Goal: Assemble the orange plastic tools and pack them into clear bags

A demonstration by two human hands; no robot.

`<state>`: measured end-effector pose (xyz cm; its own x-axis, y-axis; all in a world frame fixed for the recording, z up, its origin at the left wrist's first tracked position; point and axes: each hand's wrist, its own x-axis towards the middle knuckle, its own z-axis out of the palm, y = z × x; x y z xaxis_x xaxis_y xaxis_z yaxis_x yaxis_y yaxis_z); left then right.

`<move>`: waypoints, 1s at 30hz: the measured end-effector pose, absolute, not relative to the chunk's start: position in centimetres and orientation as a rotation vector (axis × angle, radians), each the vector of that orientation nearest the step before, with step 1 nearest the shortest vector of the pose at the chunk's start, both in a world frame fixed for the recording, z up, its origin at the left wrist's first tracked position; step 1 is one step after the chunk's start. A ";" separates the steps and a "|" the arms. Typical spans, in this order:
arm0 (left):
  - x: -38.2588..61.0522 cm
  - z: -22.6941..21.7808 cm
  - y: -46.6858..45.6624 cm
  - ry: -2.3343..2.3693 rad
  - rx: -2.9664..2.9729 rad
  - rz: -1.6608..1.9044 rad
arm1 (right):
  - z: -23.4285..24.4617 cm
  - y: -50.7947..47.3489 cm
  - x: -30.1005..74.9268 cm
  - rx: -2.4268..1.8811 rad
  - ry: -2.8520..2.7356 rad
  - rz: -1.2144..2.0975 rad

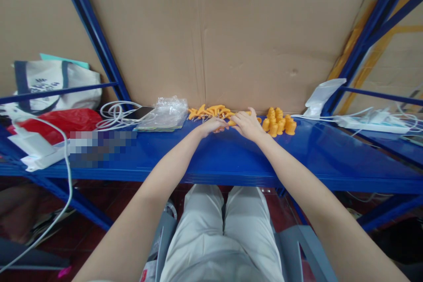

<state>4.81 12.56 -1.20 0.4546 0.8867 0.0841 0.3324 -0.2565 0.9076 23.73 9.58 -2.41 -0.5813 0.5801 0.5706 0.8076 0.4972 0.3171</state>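
My left hand [213, 126] reaches to the back of the blue shelf, its fingers closed around an orange plastic piece that is mostly hidden. Right beside it, my right hand [245, 124] has its fingers bent down over an orange plastic piece [231, 122], with the thumb side partly hidden. Behind my hands lies a pile of branched orange plastic pieces [216, 109] with thin metal chains among them. To the right of my right hand stands a cluster of several small orange cup-shaped pieces [276, 121], upright and close together.
Left of the pile lie clear plastic bags [168, 113], a phone [140, 113] and a coiled white cable [114, 114]. A power strip [49, 154] is at the far left, another power strip [373, 124] at the right. Cardboard [264, 44] walls the back of the blue shelf [231, 158].
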 end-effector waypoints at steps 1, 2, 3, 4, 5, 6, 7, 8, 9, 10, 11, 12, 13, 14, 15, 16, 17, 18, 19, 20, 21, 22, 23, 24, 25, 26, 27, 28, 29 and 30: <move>4.8 -1.2 12.5 1.056 1.818 0.778 | -2.5 9.5 23.7 -1.149 -2.370 -0.794; 4.8 -1.2 12.4 1.073 1.829 0.780 | -2.5 9.5 23.6 -1.152 -2.383 -0.790; 4.9 -1.2 12.4 1.090 1.841 0.780 | -2.5 9.4 23.4 -1.163 -2.393 -0.789; 5.0 -1.2 12.3 1.107 1.854 0.780 | -2.5 9.4 23.2 -1.180 -2.399 -0.792; 5.1 -1.1 12.2 1.124 1.870 0.779 | -2.4 9.4 23.0 -1.198 -2.402 -0.799; 5.1 -1.1 12.2 1.142 1.883 0.778 | -2.4 9.4 22.8 -1.214 -2.403 -0.811; 5.2 -1.1 12.2 1.158 1.887 0.774 | -2.3 9.5 22.7 -1.227 -2.399 -0.824; 5.2 -1.1 12.3 1.174 1.881 0.765 | -2.2 9.5 22.7 -1.237 -2.393 -0.837; 5.2 -1.1 12.3 1.187 1.864 0.750 | -2.2 9.6 22.9 -1.246 -2.381 -0.847; 5.1 -1.1 12.4 1.196 1.842 0.732 | -2.1 9.7 23.1 -1.257 -2.360 -0.852; 4.9 -1.1 12.5 1.201 1.823 0.715 | -2.0 9.7 23.5 -1.272 -2.328 -0.854; 4.7 -1.2 12.6 1.205 1.811 0.706 | -2.0 9.8 24.1 -1.297 -2.284 -0.849; 4.5 -1.3 12.7 1.206 1.810 0.712 | -1.9 9.9 24.7 -1.330 -2.229 -0.837; 4.3 -1.4 12.7 1.209 1.820 0.735 | -1.8 10.0 25.4 -1.373 -2.166 -0.817; 4.1 -1.4 12.8 1.215 1.840 0.769 | -1.8 10.1 26.1 -1.424 -2.096 -0.783; 4.0 -1.5 12.9 1.224 1.867 0.813 | -1.7 10.3 26.7 -1.477 -2.023 -0.734; 4.0 -1.5 13.0 1.235 1.900 0.860 | -1.7 10.4 27.4 -1.524 -1.960 -0.674; 4.0 -1.6 13.1 1.244 1.942 0.903 | -1.7 10.6 28.0 -1.570 -1.907 -0.606; 4.0 -1.6 13.2 1.256 1.998 0.936 | -1.7 10.8 28.5 -1.622 -1.865 -0.536; 4.1 -1.6 13.4 1.275 2.070 0.960 | -1.7 11.0 29.0 -1.677 -1.837 -0.471; 4.2 -1.6 13.6 1.305 2.157 0.982 | -1.7 11.2 29.4 -1.733 -1.821 -0.416; 4.3 -1.5 13.8 1.346 2.260 1.003 | -1.8 11.3 29.8 -1.789 -1.815 -0.374; 4.4 -1.4 14.1 1.397 2.371 1.025 | -1.8 11.5 30.1 -1.842 -1.816 -0.343; 4.5 -1.3 14.3 1.451 2.478 1.048 | -1.8 11.6 30.4 -1.891 -1.820 -0.320; 4.6 -1.2 14.6 1.499 2.573 1.064 | -1.8 11.7 30.6 -1.935 -1.824 -0.301; 4.7 -1.0 14.8 1.535 2.649 1.066 | -1.9 11.7 30.8 -1.976 -1.823 -0.284; 4.9 -0.8 15.1 1.561 2.704 1.047 | -1.9 11.7 30.9 -2.012 -1.817 -0.268; 5.2 -0.6 15.4 1.581 2.739 1.013 | -1.8 11.7 30.9 -2.041 -1.808 -0.255; 5.4 -0.4 15.7 1.601 2.757 0.969 | -1.8 11.7 30.9 -2.059 -1.802 -0.251; 5.8 -0.1 15.9 1.626 2.767 0.919 | -1.8 11.6 30.8 -2.069 -1.802 -0.257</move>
<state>5.77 15.94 -0.10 0.3801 0.7457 0.5472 0.8535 -0.5107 0.1032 30.81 11.59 -1.77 0.1594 0.9107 0.3810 0.9809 -0.1026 -0.1653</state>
